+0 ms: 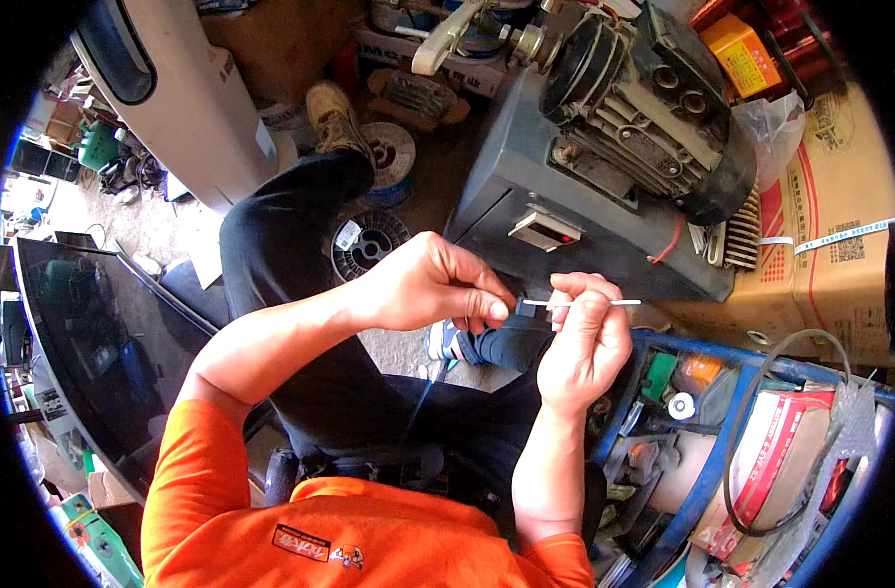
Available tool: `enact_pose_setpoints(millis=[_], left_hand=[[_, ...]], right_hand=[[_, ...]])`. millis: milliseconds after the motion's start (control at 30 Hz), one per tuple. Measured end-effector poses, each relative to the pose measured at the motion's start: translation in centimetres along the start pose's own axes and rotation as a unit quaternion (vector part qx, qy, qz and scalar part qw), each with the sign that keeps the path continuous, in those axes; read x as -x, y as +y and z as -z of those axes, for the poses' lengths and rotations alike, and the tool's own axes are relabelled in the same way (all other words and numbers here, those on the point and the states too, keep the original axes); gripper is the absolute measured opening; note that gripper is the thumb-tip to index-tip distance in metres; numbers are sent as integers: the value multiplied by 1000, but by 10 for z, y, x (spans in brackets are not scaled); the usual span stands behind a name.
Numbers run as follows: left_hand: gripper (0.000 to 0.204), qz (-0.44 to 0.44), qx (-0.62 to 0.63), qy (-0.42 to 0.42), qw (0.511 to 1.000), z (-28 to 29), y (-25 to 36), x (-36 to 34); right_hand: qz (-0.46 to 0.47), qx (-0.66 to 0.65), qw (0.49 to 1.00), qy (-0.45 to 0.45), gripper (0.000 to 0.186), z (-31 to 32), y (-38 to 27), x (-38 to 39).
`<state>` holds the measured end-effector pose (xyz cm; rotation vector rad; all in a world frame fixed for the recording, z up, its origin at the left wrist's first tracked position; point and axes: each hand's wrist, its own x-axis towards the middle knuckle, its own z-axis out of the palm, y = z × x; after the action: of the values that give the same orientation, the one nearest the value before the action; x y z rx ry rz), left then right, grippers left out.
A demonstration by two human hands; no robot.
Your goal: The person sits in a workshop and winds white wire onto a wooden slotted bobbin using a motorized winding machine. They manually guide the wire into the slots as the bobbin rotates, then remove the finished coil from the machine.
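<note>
My left hand [435,289] is closed in a pinch, thumb against forefinger. Whatever sits between those fingertips is too small to make out. Just to its right, my right hand [588,348] grips a thin white stick-like piece, perhaps a tube or sleeved wire [626,302], between thumb and fingers. That piece lies level, and its ends show on both sides of the right hand's grip. Its left end points at the left fingertips; whether it touches them I cannot tell. Both hands are held above my lap, in front of a grey machine cabinet [496,196].
A dirty electric motor [653,118] sits on the cabinet. Cardboard boxes [829,265] stand at the right, beside a blue divided crate [697,490] of parts. Wire spools [369,240] lie on the floor near my shoe [335,118]. A dark glossy panel [104,343] is at left.
</note>
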<state>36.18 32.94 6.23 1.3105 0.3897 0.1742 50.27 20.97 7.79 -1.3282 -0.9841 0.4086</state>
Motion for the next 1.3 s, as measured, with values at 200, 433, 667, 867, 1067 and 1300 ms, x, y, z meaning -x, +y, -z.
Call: enact_pose_setpoints(millis=[200,433,667,867,1067,1300], left_hand=[[23,-6,-4,-5,1000,0,1,1],[21,-4,-9,3,1000,-1,2,2],[21,-2,-35,7,999,0,3,1],[20,12,66,22,997,6,1,0],[17,-21,268,108,957,8,0,-2],[10,-44,288,133,947,3,-10,-6]], right_hand=[[0,26,999,-19,23,-6,2,1],[1,29,999,-17,22,-8,0,-1],[-32,70,993,-88,19,-7,-2,-4],[-32,69,979,-189,21,-12,6,-12],[-133,-71,982,-117,36,-27,44,48],[-237,-101,965,-57,13,-38,56,82]])
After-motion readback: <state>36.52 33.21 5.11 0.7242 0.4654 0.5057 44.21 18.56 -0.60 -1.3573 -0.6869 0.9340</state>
